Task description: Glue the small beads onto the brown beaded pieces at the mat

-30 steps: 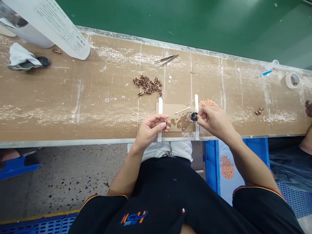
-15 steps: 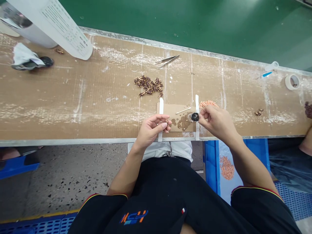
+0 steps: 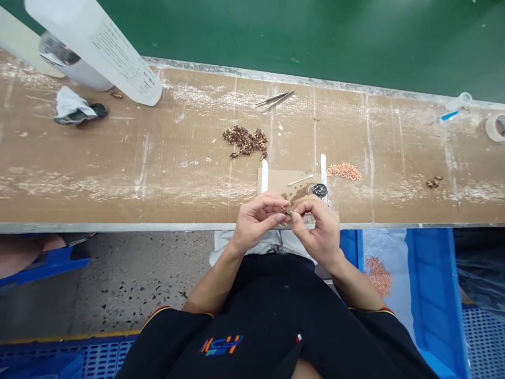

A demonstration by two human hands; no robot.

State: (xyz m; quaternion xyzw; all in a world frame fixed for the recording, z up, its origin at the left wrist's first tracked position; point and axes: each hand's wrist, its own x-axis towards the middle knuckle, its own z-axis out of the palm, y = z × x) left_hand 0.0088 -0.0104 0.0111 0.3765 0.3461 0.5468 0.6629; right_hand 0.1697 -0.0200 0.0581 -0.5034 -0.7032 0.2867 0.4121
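Note:
My left hand (image 3: pixel 258 220) is closed in a pinch on a small copper-coloured part (image 3: pixel 284 210), mostly covered by the fingers. Close against it, my right hand (image 3: pixel 319 227) pinches too, its fingertips meeting the left ones; what they hold is too small to make out. Both hands are at the front edge of a stained cardboard pad (image 3: pixel 276 181). On the pad lies a cotton swab (image 3: pixel 300 180). A small round pot with black contents (image 3: pixel 319 190) stands just beyond my right hand. A pile of copper-coloured parts (image 3: pixel 344 171) lies behind it to the right.
A heap of dark brown and gold pieces (image 3: pixel 245 141) lies beyond the pad, with tweezers (image 3: pixel 276 100) farther back. White bottle (image 3: pixel 118 58) and crumpled cloth (image 3: pixel 73 105) stand left. A blue knife-like tool (image 3: pixel 450 116) and tape roll (image 3: pixel 495 129) lie right. Below is a blue crate (image 3: pixel 432 284).
My right hand has moved left and toward me from the black pot to my left hand, and their fingertips now meet. The camera view has shifted slightly.

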